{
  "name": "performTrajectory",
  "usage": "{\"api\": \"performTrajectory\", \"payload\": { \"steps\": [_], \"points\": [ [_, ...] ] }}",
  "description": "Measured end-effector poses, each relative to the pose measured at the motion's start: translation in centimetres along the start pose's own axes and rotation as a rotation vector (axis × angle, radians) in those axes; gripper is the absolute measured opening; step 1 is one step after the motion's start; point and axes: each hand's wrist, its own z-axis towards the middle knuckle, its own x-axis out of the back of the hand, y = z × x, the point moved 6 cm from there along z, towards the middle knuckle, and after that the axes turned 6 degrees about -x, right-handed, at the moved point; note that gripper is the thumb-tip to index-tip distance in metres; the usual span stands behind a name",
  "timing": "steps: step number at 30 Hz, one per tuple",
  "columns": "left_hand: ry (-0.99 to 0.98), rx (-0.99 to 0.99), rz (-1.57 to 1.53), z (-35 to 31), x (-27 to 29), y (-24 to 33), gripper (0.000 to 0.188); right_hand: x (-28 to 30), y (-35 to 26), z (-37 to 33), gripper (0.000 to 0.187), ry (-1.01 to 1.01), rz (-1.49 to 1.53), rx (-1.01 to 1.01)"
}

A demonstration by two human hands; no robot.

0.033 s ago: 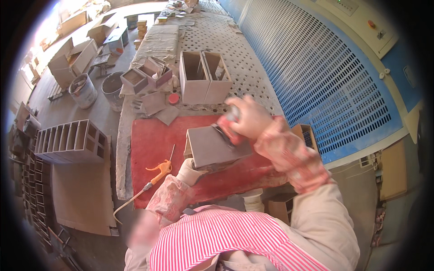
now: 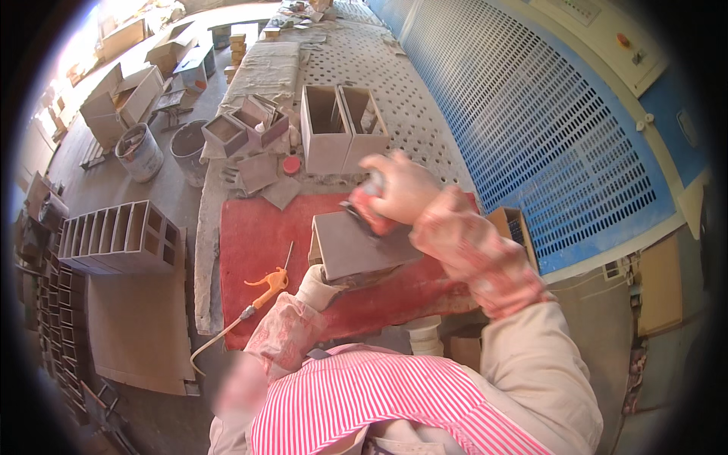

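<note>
A grey open-ended box point(image 2: 360, 246) rests on a red mat point(image 2: 250, 220) at the near end of the bench. My left hand point(image 2: 317, 288), in a pale glove, grips its near left edge, with the fingers partly hidden by the box. Over the box's far right side is my right hand point(image 2: 406, 189), closed around a red hand sander point(image 2: 371, 211) with a dark pad against the top face. Motion blurs both hand and sander. Left of the box lies an orange air blow gun point(image 2: 269, 284) with its hose attached.
Two tall grey boxes point(image 2: 326, 152) stand beyond the mat, beside smaller boxes point(image 2: 258, 125) and a red lid point(image 2: 291, 165). A blue perforated panel point(image 2: 561, 144) flanks the bench on the right. Buckets point(image 2: 140, 152) and a divided rack point(image 2: 121, 235) stand at left.
My right hand and the sander have shifted left and slightly away from me across the box's top. The left hand and the box stay in place.
</note>
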Motion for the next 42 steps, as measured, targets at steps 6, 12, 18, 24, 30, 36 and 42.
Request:
{"api": "performTrajectory", "payload": {
  "steps": [6,12,18,24,30,36,42],
  "points": [
    [0.041,-0.056,0.127,-0.3,0.4,-0.1,0.032,-4.5,-10.3,1.9,0.045,-0.135,0.035,0.244],
    [0.035,0.017,0.122,-0.3,-0.3,0.3,0.022,-1.2,-8.6,-1.7,0.041,0.042,-0.033,0.114],
    [-0.158,-0.549,-0.234,1.6,-2.9,3.2,0.052,-2.9,-9.5,-5.4,0.041,-0.01,0.004,0.219],
    [-0.04,-0.333,-0.348,2.7,-1.7,1.9,0.045,-3.5,-9.7,-5.0,0.042,-0.013,0.05,0.241],
    [-0.03,-0.048,-0.017,0.1,-0.6,0.4,0.028,-0.4,2.1,-9.6,0.054,-0.036,-0.035,-0.021],
    [-0.008,-0.057,0.112,0.5,0.0,-0.8,0.029,-0.2,1.9,-7.9,0.054,-0.076,-0.112,-0.096],
    [-0.017,-0.014,0.002,0.3,1.0,-1.5,0.03,-2.3,-5.2,0.4,0.045,0.014,0.014,-0.022]
  ]
}}
